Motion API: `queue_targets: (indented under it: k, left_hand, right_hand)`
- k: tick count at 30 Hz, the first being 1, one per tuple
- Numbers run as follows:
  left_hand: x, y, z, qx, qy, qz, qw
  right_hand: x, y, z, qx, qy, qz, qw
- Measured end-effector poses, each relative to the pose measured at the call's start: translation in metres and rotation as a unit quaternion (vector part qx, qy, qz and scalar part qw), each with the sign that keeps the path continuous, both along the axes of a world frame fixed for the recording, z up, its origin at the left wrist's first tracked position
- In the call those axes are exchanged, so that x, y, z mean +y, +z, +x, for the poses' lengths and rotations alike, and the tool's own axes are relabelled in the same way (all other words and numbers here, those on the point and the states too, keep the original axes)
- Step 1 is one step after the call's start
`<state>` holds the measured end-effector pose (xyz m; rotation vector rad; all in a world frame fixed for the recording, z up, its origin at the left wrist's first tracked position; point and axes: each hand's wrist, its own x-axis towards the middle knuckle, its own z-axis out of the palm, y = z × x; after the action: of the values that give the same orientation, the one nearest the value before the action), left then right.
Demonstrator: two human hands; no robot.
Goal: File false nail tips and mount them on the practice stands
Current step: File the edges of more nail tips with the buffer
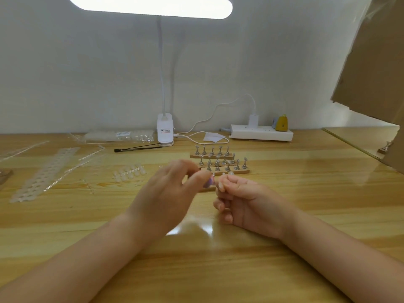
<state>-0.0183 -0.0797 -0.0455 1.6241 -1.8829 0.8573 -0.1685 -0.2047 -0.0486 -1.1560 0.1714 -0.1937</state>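
1. Standing in rows on wooden strips at twelve o'clock from the hands, the small silver metal practice stands [219,161] sit on the glossy wooden table [306,193].
2. Loose translucent false nail tips [129,171] lie at ten o'clock.
3. The left hand [168,193], blurred, pinches a small purple nail file [208,182].
4. The right hand [242,200], fingers curled, pinches a clear nail tip [221,186] touching the file.
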Motion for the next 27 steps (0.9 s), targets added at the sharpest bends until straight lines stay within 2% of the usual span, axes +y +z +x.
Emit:
queue_targets:
  k: [2, 4, 6, 10, 16, 27]
  left_hand:
    - [0.002, 0.002, 0.006, 0.071, 0.066, 0.052, 0.994]
    - [0.003, 0.004, 0.004, 0.101, 0.034, 0.056, 0.993]
    - [0.004, 0.0, -0.001, 0.087, -0.015, 0.015, 0.996]
    - [0.004, -0.005, -0.001, 0.113, -0.017, 0.002, 0.993]
    - [0.001, -0.008, -0.008, 0.128, -0.011, -0.02, 0.992]
    - [0.0, -0.009, -0.006, 0.16, -0.029, -0.031, 0.986]
  right_hand:
    - [0.001, 0.001, 0.0, 0.007, -0.007, 0.0, 1.0]
    - [0.003, 0.003, 0.0, 0.019, -0.025, 0.004, 0.999]
    - [0.004, 0.005, 0.001, 0.029, -0.05, 0.029, 0.998]
    - [0.004, 0.007, 0.001, 0.033, -0.081, 0.062, 0.994]
    - [0.004, 0.004, 0.003, 0.036, -0.12, 0.002, 0.992]
    - [0.005, -0.001, 0.006, 0.038, -0.139, -0.008, 0.99]
